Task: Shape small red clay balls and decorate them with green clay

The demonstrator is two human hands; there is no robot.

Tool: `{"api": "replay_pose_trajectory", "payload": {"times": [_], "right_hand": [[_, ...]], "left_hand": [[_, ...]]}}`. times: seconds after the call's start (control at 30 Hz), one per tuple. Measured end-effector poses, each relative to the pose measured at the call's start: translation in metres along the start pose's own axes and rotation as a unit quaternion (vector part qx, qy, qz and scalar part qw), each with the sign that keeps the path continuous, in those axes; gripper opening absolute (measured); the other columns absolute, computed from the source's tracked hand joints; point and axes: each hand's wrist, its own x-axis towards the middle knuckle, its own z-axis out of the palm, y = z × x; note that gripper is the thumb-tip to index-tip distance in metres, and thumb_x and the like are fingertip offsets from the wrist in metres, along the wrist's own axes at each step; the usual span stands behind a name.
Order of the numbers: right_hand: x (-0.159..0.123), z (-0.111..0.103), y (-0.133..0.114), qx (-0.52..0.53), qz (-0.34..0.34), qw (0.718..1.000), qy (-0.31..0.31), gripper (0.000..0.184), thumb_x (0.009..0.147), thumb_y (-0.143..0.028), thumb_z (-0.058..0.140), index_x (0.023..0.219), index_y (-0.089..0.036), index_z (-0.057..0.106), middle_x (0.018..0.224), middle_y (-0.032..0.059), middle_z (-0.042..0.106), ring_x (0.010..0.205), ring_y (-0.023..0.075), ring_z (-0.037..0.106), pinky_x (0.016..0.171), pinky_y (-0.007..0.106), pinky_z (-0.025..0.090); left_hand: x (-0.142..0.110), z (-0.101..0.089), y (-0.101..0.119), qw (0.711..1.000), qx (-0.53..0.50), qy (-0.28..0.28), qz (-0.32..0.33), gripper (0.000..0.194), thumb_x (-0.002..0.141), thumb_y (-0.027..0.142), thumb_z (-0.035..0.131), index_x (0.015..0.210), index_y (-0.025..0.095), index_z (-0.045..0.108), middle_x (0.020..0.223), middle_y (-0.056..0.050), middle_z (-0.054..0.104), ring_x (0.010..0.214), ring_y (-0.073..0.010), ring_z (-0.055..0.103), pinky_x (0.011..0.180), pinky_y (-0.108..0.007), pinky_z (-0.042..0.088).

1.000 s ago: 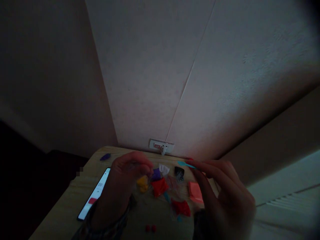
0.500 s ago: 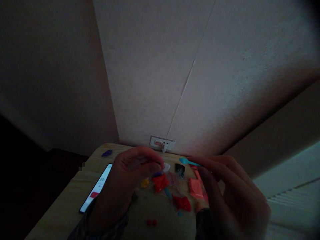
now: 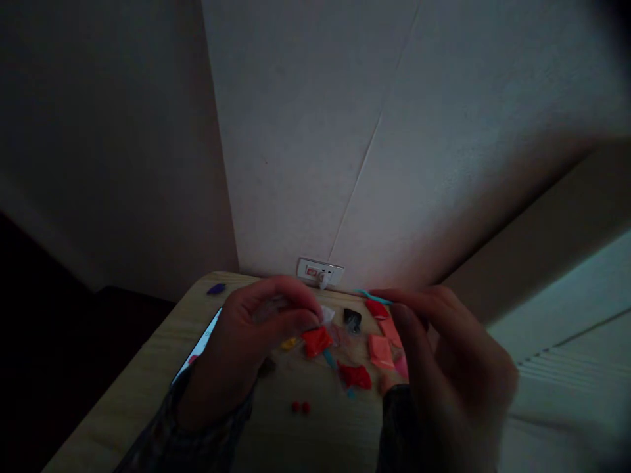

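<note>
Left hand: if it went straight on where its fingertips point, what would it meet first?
Likely the slim light-blue tool in the right hand, apparently passing above the black packet, though depth is unclear.

Worn on the head, looks forward and down. Faces the wall (image 3: 296, 131), giving it most of the upper frame. Sits above the table (image 3: 142, 394), cutting off its near edge at the bottom. Takes in left hand (image 3: 249, 335) and right hand (image 3: 453, 361) from behind, at close range.

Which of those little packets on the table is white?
The white packet, showing just beyond the left hand, left of the black packet. Only it is white; the others are coloured or black.
</note>
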Motion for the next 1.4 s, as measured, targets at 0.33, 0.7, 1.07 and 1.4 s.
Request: {"api": "replay_pose_trajectory", "payload": {"times": [0.33, 0.7, 1.07, 1.4], "right_hand": [[-0.074, 0.039, 0.103, -0.002, 0.097, 0.985, -0.142, 0.021, 0.088, -0.031, 0.051, 0.081, -0.017, 0.065, 0.072, 0.0028, 0.065, 0.061, 0.014, 0.054, 0.055, 0.026, 0.042], [-0.112, 0.05, 0.138, -0.005, 0.18, 0.953, -0.245, 0.018, 0.087, -0.031, 0.05, 0.08, -0.019, 0.061, 0.07, 0.0013, 0.065, 0.066, 0.017, 0.06, 0.06, 0.028, 0.044], [-0.117, 0.047, 0.137, -0.001, 0.223, 0.936, -0.273, 0.016, 0.086, -0.033, 0.05, 0.08, -0.021, 0.059, 0.075, 0.0036, 0.064, 0.072, 0.0204, 0.059, 0.063, 0.033, 0.043], [-0.116, 0.048, 0.132, -0.054, 0.14, 0.949, -0.278, 0.011, 0.086, -0.026, 0.054, 0.079, -0.019, 0.06, 0.077, 0.004, 0.061, 0.076, 0.0205, 0.056, 0.065, 0.033, 0.04]], "left_hand": [[-0.044, -0.036, -0.11, 0.916, 0.377, -0.138, -0.02, 0.009, 0.078, 0.022, 0.061, 0.074, 0.015, 0.064, 0.076, -0.004, 0.067, 0.071, -0.017, 0.063, 0.063, -0.026, 0.049], [-0.053, -0.042, -0.154, 0.835, 0.476, -0.256, 0.106, 0.012, 0.088, 0.018, 0.055, 0.087, 0.017, 0.067, 0.09, -0.004, 0.067, 0.093, -0.0209, 0.055, 0.086, -0.038, 0.039], [-0.052, -0.041, -0.162, 0.816, 0.499, -0.247, 0.158, 0.018, 0.09, 0.022, 0.053, 0.08, 0.016, 0.067, 0.083, -0.004, 0.068, 0.089, -0.0202, 0.056, 0.083, -0.037, 0.04], [-0.053, -0.043, -0.162, 0.816, 0.504, -0.255, 0.121, 0.01, 0.087, 0.022, 0.058, 0.09, 0.017, 0.066, 0.091, -0.004, 0.068, 0.094, -0.0215, 0.056, 0.083, -0.038, 0.04]]}}
